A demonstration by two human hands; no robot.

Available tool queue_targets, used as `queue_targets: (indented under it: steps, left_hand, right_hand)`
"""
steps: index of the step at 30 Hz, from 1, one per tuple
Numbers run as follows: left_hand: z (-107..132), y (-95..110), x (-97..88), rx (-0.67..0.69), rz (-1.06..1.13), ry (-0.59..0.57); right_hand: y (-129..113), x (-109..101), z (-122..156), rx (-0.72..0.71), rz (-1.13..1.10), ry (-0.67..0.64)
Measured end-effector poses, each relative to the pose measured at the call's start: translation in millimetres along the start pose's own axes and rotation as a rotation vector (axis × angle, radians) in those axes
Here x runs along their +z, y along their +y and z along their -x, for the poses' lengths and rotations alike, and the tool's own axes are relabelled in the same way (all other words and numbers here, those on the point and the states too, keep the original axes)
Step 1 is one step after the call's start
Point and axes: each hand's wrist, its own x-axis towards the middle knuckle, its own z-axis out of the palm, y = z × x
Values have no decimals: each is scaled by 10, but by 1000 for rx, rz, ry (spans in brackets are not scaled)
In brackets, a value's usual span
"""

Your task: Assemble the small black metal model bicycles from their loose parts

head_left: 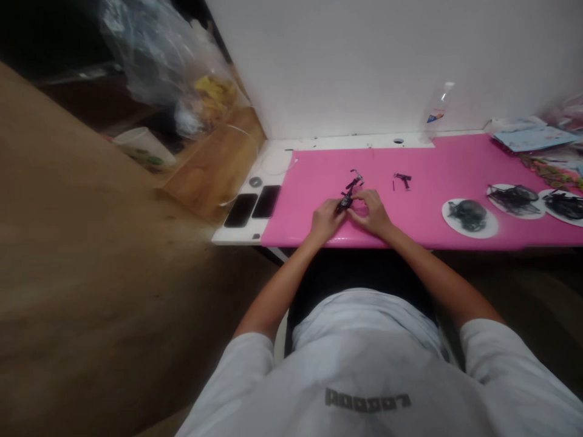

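Near the front edge of the pink-covered table, a small black toy bike (347, 198) with silver-looking handlebars stands tilted between my hands. My left hand (326, 220) grips its lower end from the left, fingers closed. From the right, my right hand (374, 212) pinches the bike with thumb and index finger. The fingers hide part of its lower end. To the right of my right hand lie a black T-shaped part (403, 179) and a thin dark rod (393, 186).
White plates hold dark parts on the right, the closest being one plate (486, 229). Two dark phones (253, 206) lie on the left. A clear bottle (438, 112) stands by the white wall. Papers (532, 138) are at the far right, a wooden box (218, 176) at left.
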Motion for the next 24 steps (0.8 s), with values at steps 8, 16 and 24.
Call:
queue_targets:
  steps: [8,16,24]
  left_hand:
    - [-10,-38,10,-8,34,14]
    - [-20,-12,-15,-32,50,13]
    - [-45,-9,-50,-87,119,45]
  right_hand:
    - [-1,1,-7,21,6,-5]
    - [22,-4,-6,66,-17,-40]
    - [3,-6,-10,94,-13,-80]
